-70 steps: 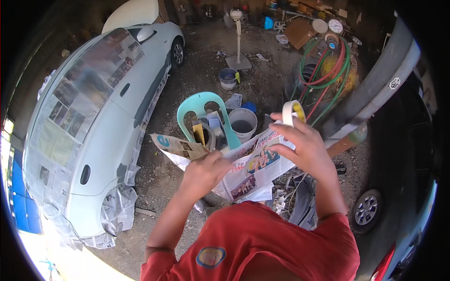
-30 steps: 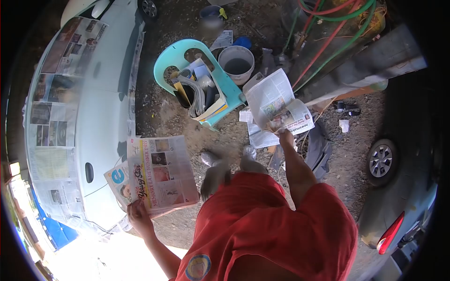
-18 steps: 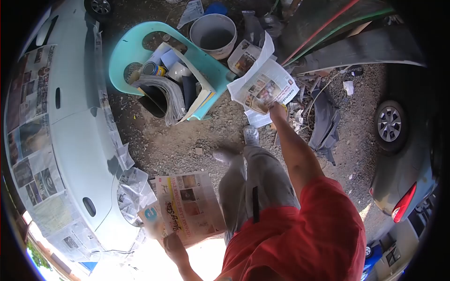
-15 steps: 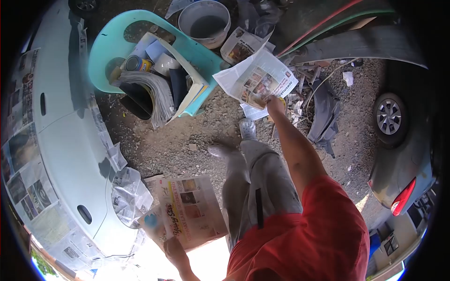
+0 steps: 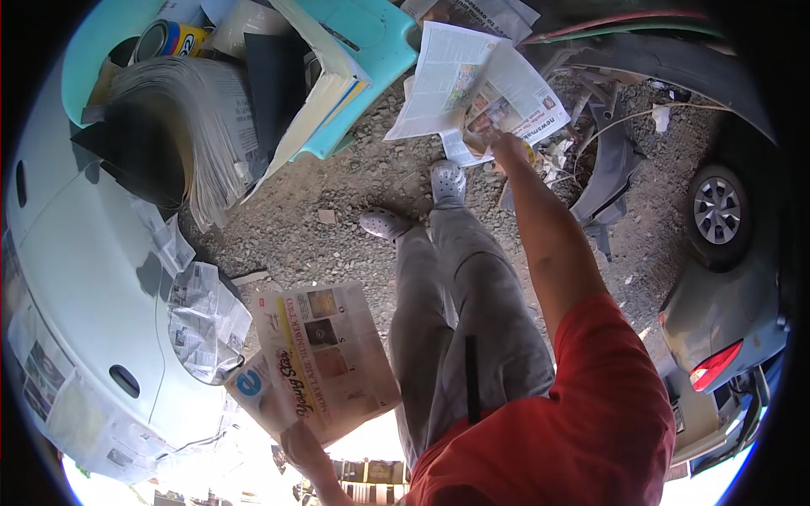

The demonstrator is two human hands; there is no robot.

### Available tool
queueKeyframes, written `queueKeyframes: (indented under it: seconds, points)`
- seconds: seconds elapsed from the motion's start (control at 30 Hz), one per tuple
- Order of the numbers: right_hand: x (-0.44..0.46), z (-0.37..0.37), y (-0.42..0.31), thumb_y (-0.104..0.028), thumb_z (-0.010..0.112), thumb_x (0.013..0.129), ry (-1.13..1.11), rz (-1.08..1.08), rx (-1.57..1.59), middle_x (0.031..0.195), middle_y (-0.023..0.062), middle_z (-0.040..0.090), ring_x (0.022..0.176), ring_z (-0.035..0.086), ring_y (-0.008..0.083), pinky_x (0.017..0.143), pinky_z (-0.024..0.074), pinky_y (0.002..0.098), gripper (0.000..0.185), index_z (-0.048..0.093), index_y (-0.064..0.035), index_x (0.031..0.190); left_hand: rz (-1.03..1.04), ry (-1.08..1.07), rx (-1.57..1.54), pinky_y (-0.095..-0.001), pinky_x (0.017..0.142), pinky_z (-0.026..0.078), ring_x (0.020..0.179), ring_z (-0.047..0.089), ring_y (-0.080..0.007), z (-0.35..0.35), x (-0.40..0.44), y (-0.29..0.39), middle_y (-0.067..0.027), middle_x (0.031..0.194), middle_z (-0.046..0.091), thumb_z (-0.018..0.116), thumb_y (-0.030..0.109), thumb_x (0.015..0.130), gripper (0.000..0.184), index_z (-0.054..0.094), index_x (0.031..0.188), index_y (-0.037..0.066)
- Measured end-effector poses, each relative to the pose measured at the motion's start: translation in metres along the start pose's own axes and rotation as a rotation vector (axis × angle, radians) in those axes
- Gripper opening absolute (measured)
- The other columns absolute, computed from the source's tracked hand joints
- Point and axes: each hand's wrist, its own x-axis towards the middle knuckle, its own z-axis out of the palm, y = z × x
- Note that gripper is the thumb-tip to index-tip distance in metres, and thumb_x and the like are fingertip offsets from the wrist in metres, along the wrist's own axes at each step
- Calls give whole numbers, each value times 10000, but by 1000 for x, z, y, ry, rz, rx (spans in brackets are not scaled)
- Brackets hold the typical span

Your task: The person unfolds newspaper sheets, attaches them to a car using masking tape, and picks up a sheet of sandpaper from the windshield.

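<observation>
I'm looking down past the red shirt (image 5: 557, 405) and gray trousers (image 5: 502, 329). My left hand (image 5: 304, 449) is grasping the lower edge of the near newspaper (image 5: 329, 358), which is hanging beside the left leg. Farther out, my right hand (image 5: 510, 150) is pinching the far newspaper (image 5: 510, 105), which is spreading open just beyond the shoes (image 5: 448, 180). A yellow-edged roll (image 5: 529, 153) is showing beside that hand; I cannot tell how it is being held.

I'm judging the step in hand as separating the newspapers, and the next move is calling for firm grips on both. Beyond, the green chair (image 5: 380, 38) is bearing a paper stack (image 5: 198, 110), and the pale car (image 5: 93, 278) is standing on the left.

Two seconds ago both hands were meeting at one spread of newsprint; now they're working well apart, and the chair is looming larger.
</observation>
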Motion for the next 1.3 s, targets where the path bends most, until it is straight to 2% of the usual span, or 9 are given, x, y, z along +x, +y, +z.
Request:
queueKeyframes:
  seconds: [0.13, 0.33, 0.5, 0.7, 0.8, 0.97, 1.03, 1.13, 1.3]
  points:
    - [22, 18, -17, -83, 496, 907, 197, -298, 90, 1269, 293, 615, 1131, 627, 460, 959, 504, 533, 363, 577, -16, 1255, 66, 18, 21, -460, 796, 508, 894, 623, -348, 6, 1, -1, -161, 946, 651, 539, 92, 989, 168, 660, 1046, -9]
    - [-78, -43, -65, -88, 473, 859, 119, -212, 215, 1508, 307, 384, 1264, 517, 488, 1068, 431, 523, 702, 297, -58, 1538, 82, -16, 4, -459, 795, 525, 917, 622, -344, 1, 0, 17, -157, 953, 684, 549, 38, 963, 158, 666, 1047, -27]
    - [-184, -52, -46, -121, 510, 903, 326, -734, 167, 1543, 287, 360, 1189, 581, 458, 982, 497, 531, 609, 365, -66, 1492, 116, 71, -174, -452, 799, 541, 947, 629, -364, -40, -14, 36, -162, 989, 687, 563, 20, 943, 146, 665, 1040, -20]
    - [-399, -140, -100, -149, 641, 898, -294, -1101, 215, 1518, 257, 417, 1085, 641, 399, 921, 533, 493, 529, 509, -82, 1407, 353, 297, -284, -438, 760, 563, 920, 669, -342, -99, -54, 39, -152, 998, 695, 596, 0, 909, 155, 679, 1039, 12]
    - [-519, -194, -161, -93, 652, 869, -111, -1720, 21, 1553, 227, 387, 1168, 593, 397, 986, 500, 477, 509, 570, -99, 1372, 369, 331, -423, -414, 713, 577, 852, 698, -300, -120, -82, 42, -121, 1017, 700, 601, 17, 889, 218, 689, 1087, 46]
    - [-669, -238, -254, -67, 651, 830, 39, -2237, -604, 1643, 177, 248, 1351, 459, 345, 1088, 426, 495, 510, 639, -158, 1332, 532, 384, -420, -393, 714, 582, 844, 675, -271, -161, -114, 43, -89, 1052, 692, 607, 54, 857, 294, 678, 1142, 65]
    - [-700, -238, -280, -109, 664, 817, 218, -2406, -736, 1564, 141, 388, 1336, 471, 332, 1064, 444, 490, 439, 688, -169, 1251, 566, 421, -401, -387, 725, 578, 851, 673, -265, -166, -120, 28, -89, 1062, 687, 621, 74, 851, 312, 678, 1158, 63]
    - [-744, -233, -306, -153, 682, 799, 130, -2095, -1445, 1304, 106, 593, 1273, 531, 317, 980, 497, 495, 290, 742, -150, 1084, 589, 482, -369, -379, 751, 576, 867, 671, -259, -167, -129, -8, -96, 1081, 679, 639, 103, 845, 320, 683, 1159, 61]
    - [-773, -225, -333, -163, 667, 798, 103, -2035, -1477, 1032, 116, 643, 1041, 651, 350, 812, 546, 488, 139, 725, -88, 900, 540, 634, -410, -373, 795, 577, 916, 680, -283, -153, -118, -83, -121, 1107, 676, 674, 138, 842, 456, 615, 1288, 64]
